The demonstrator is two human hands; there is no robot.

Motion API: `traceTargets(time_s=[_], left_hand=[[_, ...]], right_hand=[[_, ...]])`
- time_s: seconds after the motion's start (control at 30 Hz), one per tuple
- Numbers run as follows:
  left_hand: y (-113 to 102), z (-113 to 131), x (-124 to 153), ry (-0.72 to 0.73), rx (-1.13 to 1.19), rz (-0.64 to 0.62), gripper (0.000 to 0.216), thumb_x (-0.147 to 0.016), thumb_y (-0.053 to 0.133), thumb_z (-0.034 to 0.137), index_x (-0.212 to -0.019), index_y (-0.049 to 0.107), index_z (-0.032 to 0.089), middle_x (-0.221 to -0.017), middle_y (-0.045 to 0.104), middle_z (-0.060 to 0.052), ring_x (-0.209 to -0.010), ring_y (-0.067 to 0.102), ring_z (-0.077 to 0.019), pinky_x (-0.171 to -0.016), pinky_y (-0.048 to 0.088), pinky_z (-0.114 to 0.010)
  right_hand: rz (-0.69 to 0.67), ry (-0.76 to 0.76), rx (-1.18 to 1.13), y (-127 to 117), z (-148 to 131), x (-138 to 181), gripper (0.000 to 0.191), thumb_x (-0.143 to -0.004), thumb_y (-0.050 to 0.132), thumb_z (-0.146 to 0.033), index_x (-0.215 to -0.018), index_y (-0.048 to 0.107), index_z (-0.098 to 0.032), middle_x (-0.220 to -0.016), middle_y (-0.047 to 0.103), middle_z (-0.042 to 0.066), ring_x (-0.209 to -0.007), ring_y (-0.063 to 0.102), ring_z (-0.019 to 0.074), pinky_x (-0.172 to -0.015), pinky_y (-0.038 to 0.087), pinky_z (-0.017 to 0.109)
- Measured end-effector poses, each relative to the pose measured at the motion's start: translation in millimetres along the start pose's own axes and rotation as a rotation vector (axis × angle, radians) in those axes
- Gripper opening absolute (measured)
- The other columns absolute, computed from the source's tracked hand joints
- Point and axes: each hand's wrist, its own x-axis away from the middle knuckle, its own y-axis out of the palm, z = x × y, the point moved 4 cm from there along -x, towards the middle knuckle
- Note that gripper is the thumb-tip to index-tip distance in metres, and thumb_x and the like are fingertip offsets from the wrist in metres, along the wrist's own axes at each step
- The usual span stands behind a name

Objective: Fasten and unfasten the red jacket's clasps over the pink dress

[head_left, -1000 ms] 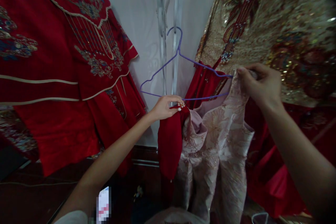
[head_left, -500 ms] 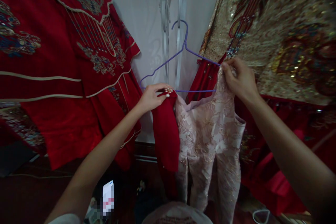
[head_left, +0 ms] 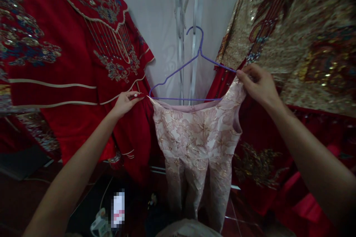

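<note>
A pale pink brocade dress [head_left: 198,133] hangs spread across a purple wire hanger [head_left: 191,63] in front of a white wall. My left hand [head_left: 125,102] pinches the dress's left shoulder corner at the hanger's left end, fingers closed. At the hanger's right end, my right hand [head_left: 257,83] grips the dress's right shoulder together with the wire, fingers closed. The hanger's hook sits against two shiny vertical metal bars [head_left: 189,33].
A red embroidered robe [head_left: 63,70] hangs at the left, close to my left hand. A gold sequinned garment [head_left: 300,29] with red fabric below hangs at the right. Dark floor below holds small objects, among them a white item [head_left: 118,209].
My left hand moved left and pulled the dress's left shoulder out to the hanger's end; the bunched red fabric it held is gone from the front. The dress now hangs flat.
</note>
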Motion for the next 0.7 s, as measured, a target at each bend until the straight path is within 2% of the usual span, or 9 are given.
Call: traceTargets(time_s=[0.17, 0.27, 0.37, 0.47, 0.6, 0.7], left_hand=[[-1.5, -9.2, -6.7, -0.028, 0.074, 0.047, 0.029, -0.062, 0.072, 0.038, -0.081, 0.07, 0.015, -0.085, 0.071, -0.005, -0.075, 0.061, -0.0161, -0.074, 0.048, -0.027], [0.4, -5.3, -11.1, -0.036, 0.072, 0.046, 0.032, -0.062, 0.073, 0.039, -0.083, 0.071, 0.015, -0.084, 0.071, -0.006, -0.076, 0.061, -0.0181, -0.074, 0.049, -0.029], [5.2, 13.7, -19.2, 0.019, 0.052, 0.032, 0.03, -0.063, 0.072, 0.039, -0.082, 0.071, 0.016, -0.084, 0.071, -0.006, -0.077, 0.062, -0.0186, -0.075, 0.049, -0.029], [15.8, 43.1, -30.6, 0.096, 0.015, -0.026, 0.029, -0.065, 0.07, 0.039, -0.08, 0.071, 0.014, -0.084, 0.071, -0.006, -0.08, 0.062, -0.0185, -0.077, 0.048, -0.027], [41.1, 78.5, -45.1, 0.193, -0.014, -0.1, 0.028, -0.07, 0.067, 0.039, -0.081, 0.07, 0.013, -0.083, 0.071, -0.006, -0.083, 0.062, -0.0189, -0.08, 0.048, -0.028], [62.6, 90.7, -51.7, 0.272, -0.01, -0.131, 0.024, -0.073, 0.064, 0.036, -0.08, 0.069, 0.014, -0.085, 0.07, -0.005, -0.088, 0.061, -0.0195, -0.085, 0.046, -0.03]], right_hand=[[0.0, -0.023, -0.024, -1.7, 1.2, -2.3, 0.025, -0.083, 0.056, -0.044, -0.074, 0.055, -0.021, -0.058, 0.046, -0.003, -0.053, 0.039, 0.0111, -0.052, 0.028, 0.025], [-0.007, -0.052, -0.029, -3.5, -0.6, -3.8, 0.025, -0.084, 0.055, -0.043, -0.074, 0.055, -0.021, -0.059, 0.048, -0.003, -0.052, 0.04, 0.0108, -0.051, 0.028, 0.025], [-0.033, -0.064, -0.015, -5.3, -3.5, -4.9, 0.026, -0.084, 0.056, -0.044, -0.073, 0.055, -0.02, -0.059, 0.049, -0.003, -0.052, 0.041, 0.0101, -0.051, 0.029, 0.024], [-0.032, -0.067, 0.004, -7.7, -5.9, -4.9, 0.027, -0.084, 0.055, -0.044, -0.073, 0.055, -0.019, -0.061, 0.05, -0.003, -0.053, 0.042, 0.0099, -0.052, 0.03, 0.024], [-0.016, -0.061, 0.032, -7.2, -5.6, -2.4, 0.026, -0.084, 0.055, -0.043, -0.072, 0.054, -0.02, -0.062, 0.05, -0.003, -0.055, 0.042, 0.0109, -0.054, 0.03, 0.025], [-0.017, -0.034, -0.019, -4.1, -2.0, 0.0, 0.025, -0.084, 0.055, -0.042, -0.071, 0.05, -0.021, -0.058, 0.046, -0.004, -0.052, 0.038, 0.0106, -0.053, 0.029, 0.025]])
